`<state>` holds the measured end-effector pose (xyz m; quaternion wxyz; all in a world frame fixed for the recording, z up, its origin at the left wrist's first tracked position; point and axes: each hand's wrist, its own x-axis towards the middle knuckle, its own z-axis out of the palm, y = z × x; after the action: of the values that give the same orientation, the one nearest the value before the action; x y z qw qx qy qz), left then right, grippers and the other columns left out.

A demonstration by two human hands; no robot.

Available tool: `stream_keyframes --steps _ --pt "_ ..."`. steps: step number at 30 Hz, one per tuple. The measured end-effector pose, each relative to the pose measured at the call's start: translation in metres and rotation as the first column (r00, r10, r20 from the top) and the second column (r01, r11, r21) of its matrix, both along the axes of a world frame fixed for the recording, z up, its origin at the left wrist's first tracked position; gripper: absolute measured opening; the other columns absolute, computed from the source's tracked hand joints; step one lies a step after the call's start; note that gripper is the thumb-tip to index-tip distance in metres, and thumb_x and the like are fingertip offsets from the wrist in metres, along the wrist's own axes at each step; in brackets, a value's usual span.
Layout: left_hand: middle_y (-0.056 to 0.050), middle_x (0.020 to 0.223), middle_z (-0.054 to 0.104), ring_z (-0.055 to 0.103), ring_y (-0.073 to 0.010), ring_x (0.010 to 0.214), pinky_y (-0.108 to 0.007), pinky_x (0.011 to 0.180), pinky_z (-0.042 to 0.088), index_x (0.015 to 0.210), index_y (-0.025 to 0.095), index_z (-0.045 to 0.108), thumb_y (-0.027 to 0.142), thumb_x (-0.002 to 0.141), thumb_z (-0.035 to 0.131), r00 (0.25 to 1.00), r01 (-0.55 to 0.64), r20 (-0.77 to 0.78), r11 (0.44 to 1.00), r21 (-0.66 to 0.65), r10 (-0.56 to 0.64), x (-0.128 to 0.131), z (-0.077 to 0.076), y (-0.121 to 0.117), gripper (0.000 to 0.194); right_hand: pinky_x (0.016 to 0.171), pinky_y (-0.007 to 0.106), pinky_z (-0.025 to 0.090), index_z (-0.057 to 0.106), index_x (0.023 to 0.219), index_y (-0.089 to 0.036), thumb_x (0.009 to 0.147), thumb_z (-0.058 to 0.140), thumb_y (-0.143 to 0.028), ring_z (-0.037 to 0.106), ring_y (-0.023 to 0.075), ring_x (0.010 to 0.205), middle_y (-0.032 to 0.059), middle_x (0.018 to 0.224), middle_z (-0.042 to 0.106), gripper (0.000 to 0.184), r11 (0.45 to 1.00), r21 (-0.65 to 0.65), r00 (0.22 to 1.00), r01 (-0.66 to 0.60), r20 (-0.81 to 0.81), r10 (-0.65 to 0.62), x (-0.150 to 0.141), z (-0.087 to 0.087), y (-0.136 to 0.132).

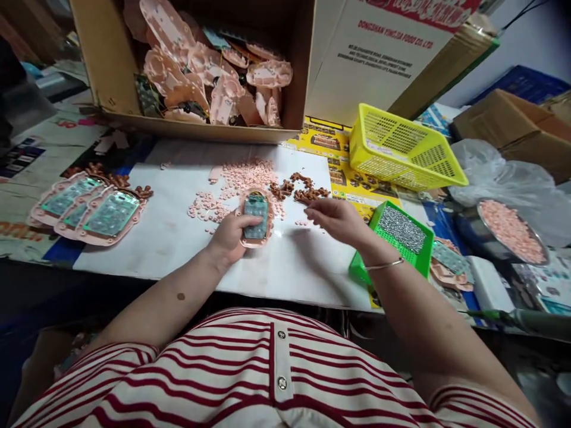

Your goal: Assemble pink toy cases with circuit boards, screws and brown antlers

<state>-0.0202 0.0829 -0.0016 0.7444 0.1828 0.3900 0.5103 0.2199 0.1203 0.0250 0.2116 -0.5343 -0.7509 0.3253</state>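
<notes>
My left hand [229,238] holds a pink plastic shell with a green circuit board [256,215], thumb pressed on the board. It is upright over the white work sheet [156,249]. My right hand [336,219] hovers to the right, its fingers drawn together beside brown antler-shaped pieces [310,195]; whatever is between the fingertips cannot be made out. Small pink button pieces [250,173] lie heaped behind the held shell, with a looser patch [207,207] to its left. Several assembled shells with boards and brown pieces [111,214] overlap at the left.
A cardboard box [196,126] full of pink shells stands at the back. On the right are a yellow basket [405,172], a green tray [426,252] of small metal screws [401,229], a bowl of pink pieces [513,232] and an electric screwdriver [535,323].
</notes>
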Motion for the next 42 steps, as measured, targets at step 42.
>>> stream_keyframes --steps 42 --pt "-0.008 0.093 0.077 0.068 -0.0170 0.075 -0.030 0.077 0.053 0.095 0.010 0.075 0.018 0.057 0.085 0.964 0.263 -0.080 0.949 0.175 -0.253 -0.001 -0.006 -0.006 0.040 0.077 0.028 0.060 0.070 0.101 -0.022 0.075 0.080 -0.057 0.066 0.0100 0.075 -0.0011 0.088 0.072 0.045 0.932 -0.354 0.555 0.084 -0.760 -0.339 -0.067 -0.045 -0.056"
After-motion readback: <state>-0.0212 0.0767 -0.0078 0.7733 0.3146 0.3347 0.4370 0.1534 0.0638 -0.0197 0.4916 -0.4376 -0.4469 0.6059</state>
